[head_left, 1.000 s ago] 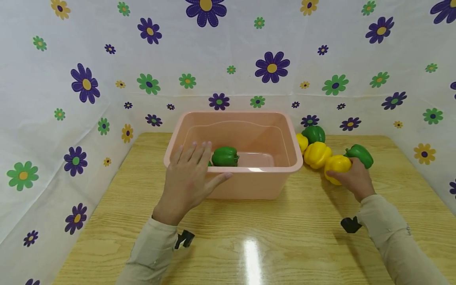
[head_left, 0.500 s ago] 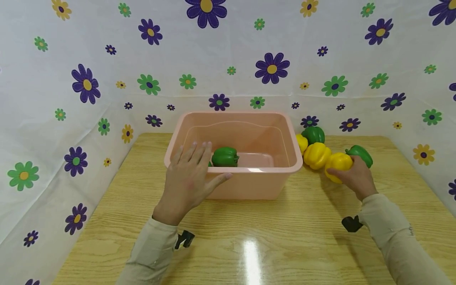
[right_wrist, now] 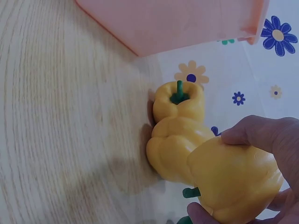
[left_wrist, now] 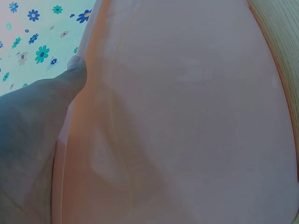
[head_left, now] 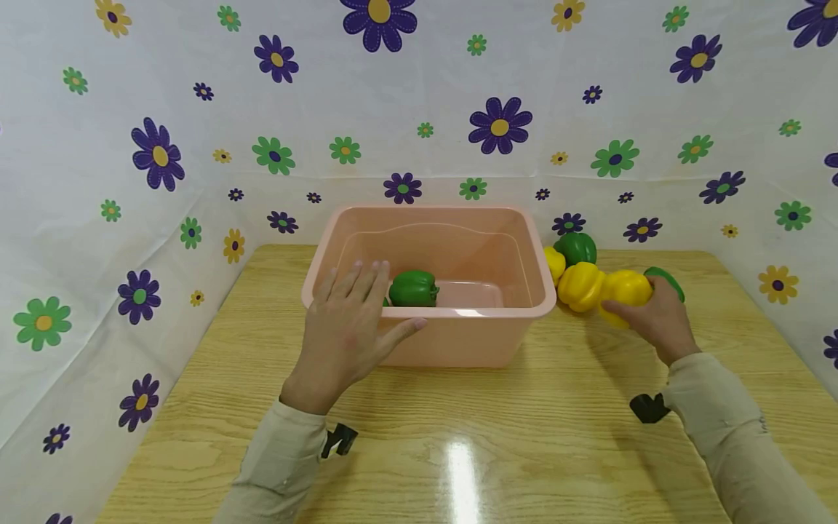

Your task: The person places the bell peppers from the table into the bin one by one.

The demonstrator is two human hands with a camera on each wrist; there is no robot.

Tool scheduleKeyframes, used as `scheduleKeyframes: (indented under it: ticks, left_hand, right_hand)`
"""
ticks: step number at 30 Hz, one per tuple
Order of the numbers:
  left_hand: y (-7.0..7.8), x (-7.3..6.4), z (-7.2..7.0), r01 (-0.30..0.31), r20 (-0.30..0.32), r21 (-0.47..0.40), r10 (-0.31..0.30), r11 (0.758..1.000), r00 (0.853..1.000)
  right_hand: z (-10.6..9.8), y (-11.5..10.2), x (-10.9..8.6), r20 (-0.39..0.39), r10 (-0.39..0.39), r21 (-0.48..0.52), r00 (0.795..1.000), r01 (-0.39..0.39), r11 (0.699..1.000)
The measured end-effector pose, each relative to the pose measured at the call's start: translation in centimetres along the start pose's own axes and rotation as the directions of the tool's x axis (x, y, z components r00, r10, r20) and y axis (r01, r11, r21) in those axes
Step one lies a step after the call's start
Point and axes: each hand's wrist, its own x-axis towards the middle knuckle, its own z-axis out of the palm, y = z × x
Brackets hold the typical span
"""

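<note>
My right hand [head_left: 661, 320] grips a yellow bell pepper [head_left: 628, 286] with thumb and fingers around its sides. In the right wrist view the gripped pepper's green stem points left, and it overlaps another yellow bell pepper [right_wrist: 170, 151]. My left hand [head_left: 343, 338] lies with straight, spread fingers over the front left rim of a pink plastic bin [head_left: 471, 313]. In the left wrist view its thumb [left_wrist: 74, 77] reaches along that rim. Inside the bin a green bell pepper [head_left: 414, 289] rests beside my left fingers, and a bit of another green thing is mostly hidden.
Right of the bin, a second yellow pepper [head_left: 553, 263] and a green pepper [head_left: 576, 248] sit together at the back. Another green pepper [head_left: 666, 280] is partly hidden behind my right hand. Flower-patterned cloth [head_left: 445, 87] hangs behind the wooden table [head_left: 524, 437].
My right hand has lifted the yellow bell pepper slightly, up and away in the head view, covering more of the green one behind it. The left hand has stayed in place.
</note>
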Motion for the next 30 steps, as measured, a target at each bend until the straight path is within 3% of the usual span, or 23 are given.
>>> scheduleKeyframes:
  ticks: [5, 30]
  left_hand:
    - [0.0, 0.0, 0.1, -0.010, -0.022, 0.006, 0.010, 1.000, 1.000]
    - [0.0, 0.0, 0.0, -0.002, -0.001, -0.006, 0.002, 1.000, 1.000]
  right_hand:
    - [0.0, -0.7, 0.0, -0.006, -0.013, 0.013, 1.000, 0.013, 1.000]
    - [0.1, -4.9, -0.8, -0.053, -0.083, 0.095, 0.995, 0.088, 0.992]
